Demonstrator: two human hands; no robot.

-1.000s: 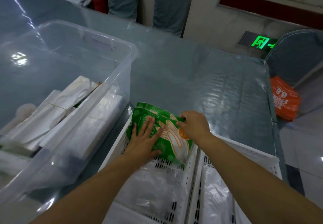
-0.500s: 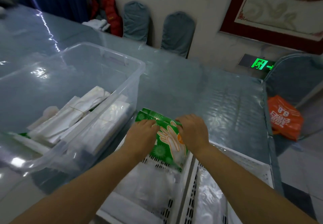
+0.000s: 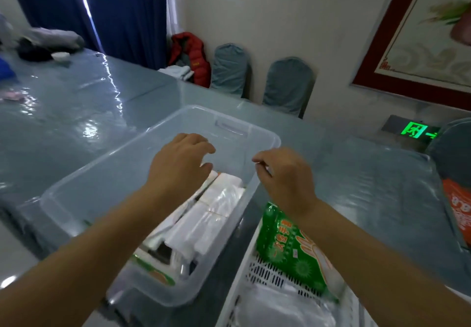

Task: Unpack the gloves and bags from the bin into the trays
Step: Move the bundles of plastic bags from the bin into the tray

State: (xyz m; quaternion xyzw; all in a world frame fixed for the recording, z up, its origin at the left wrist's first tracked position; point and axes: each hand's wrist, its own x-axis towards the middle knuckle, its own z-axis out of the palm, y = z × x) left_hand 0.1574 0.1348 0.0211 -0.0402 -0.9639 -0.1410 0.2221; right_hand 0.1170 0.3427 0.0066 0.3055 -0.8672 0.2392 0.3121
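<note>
A clear plastic bin point(image 3: 142, 145) stands on the table, with several white bundles of bags point(image 3: 204, 222) and a green-edged pack point(image 3: 158, 273) inside. My left hand point(image 3: 181, 163) hovers over the bin with loosely curled fingers and holds nothing. My right hand point(image 3: 283, 173) hangs above the bin's right rim, fingers loosely curled, also holding nothing. A green pack of gloves point(image 3: 293, 247) leans in the far end of the white slotted tray point(image 3: 244, 278) to the right of the bin, under my right forearm. Clear bags point(image 3: 285, 303) lie in the tray's near part.
The table has a shiny grey-blue cover point(image 3: 369, 194). Two covered chairs point(image 3: 288, 84) stand by the far wall, beside a red jacket point(image 3: 191, 56). An orange bag point(image 3: 458, 212) sits at the right edge. Clothes point(image 3: 48, 38) lie at the far left.
Both hands let go of the green glove pack, which stays in the tray, and rose up and left over the bin. The view tilted up.
</note>
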